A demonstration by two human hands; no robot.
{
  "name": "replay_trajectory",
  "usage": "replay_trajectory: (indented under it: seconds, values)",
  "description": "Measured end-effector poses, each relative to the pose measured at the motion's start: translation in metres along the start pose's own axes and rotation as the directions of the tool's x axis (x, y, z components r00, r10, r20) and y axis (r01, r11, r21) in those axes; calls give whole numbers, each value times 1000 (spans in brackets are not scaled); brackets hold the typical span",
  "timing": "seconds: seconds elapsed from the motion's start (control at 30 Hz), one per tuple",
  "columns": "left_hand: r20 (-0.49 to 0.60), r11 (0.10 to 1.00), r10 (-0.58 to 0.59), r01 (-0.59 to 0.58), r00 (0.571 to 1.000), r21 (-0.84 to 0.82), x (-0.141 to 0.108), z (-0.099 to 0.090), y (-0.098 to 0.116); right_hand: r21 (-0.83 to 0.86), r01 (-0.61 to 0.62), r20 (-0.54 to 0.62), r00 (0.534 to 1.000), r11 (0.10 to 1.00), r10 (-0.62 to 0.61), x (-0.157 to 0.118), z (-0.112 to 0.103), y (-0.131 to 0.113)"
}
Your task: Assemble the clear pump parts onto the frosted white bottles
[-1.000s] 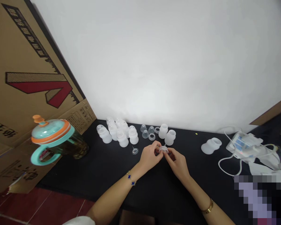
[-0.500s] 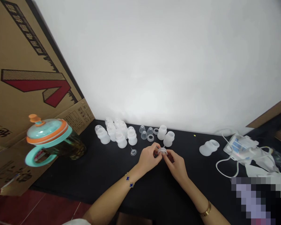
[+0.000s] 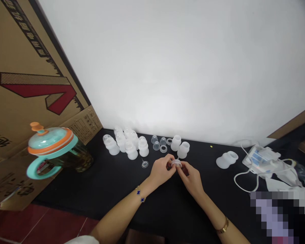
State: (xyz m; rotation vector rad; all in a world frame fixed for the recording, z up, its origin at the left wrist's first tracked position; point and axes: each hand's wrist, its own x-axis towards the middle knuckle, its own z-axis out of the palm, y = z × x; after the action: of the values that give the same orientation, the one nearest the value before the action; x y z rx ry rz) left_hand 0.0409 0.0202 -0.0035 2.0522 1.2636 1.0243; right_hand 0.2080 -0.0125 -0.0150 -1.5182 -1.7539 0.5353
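Note:
Between my left hand (image 3: 163, 168) and my right hand (image 3: 191, 177), a whitish baby bottle collar ring (image 3: 176, 163) is pinched by the fingertips of both, just above the black table. Something thin and clear sticks up from it. Beyond my hands stand two open white bottles (image 3: 184, 150). To their left are clear dome caps (image 3: 156, 145) and a loose collar ring (image 3: 163, 148). A clear nipple with a thin stem (image 3: 144, 164) lies left of my left hand. Several capped bottles (image 3: 131, 150) stand grouped further left.
A big jug with a turquoise handle and orange-rimmed lid (image 3: 51, 142) stands at the left, by a cardboard box (image 3: 22, 112). One white bottle (image 3: 226, 160) lies tipped at the right, near a white device with a cable (image 3: 260, 161). The white wall (image 3: 183, 67) borders the back.
Both hands keep their pinch on the collar ring almost unchanged. The view has shifted very slightly; nothing on the table has moved.

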Motion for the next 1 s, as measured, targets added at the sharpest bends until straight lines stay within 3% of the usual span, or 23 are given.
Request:
replay_trajectory:
  seconds: [0.23, 0.37, 0.53, 0.8, 1.0]
  values:
    - [-15, 969, 73, -68, 997, 236, 2, -2, -3, 14, -14, -45, 999, 1000, 14, 0, 7, 5]
    - [3, 958, 93, -90, 996, 271, 1, -2, -3, 10, -8, -37, 999, 1000, 9, 0, 7, 9]
    - [-6, 986, 54, -53, 998, 159, 1, -3, -1, -22, -28, -19, 999, 999, 27, 1, 5, 7]
    - [65, 973, -63, 76, 996, -218, 5, 2, -7, -13, -12, -19, 1000, 1000, 12, 1, 7, 10]
    - [71, 966, -51, 67, 996, -248, 6, 0, -7, -52, 18, -20, 1000, 999, -19, 1, 8, 11]
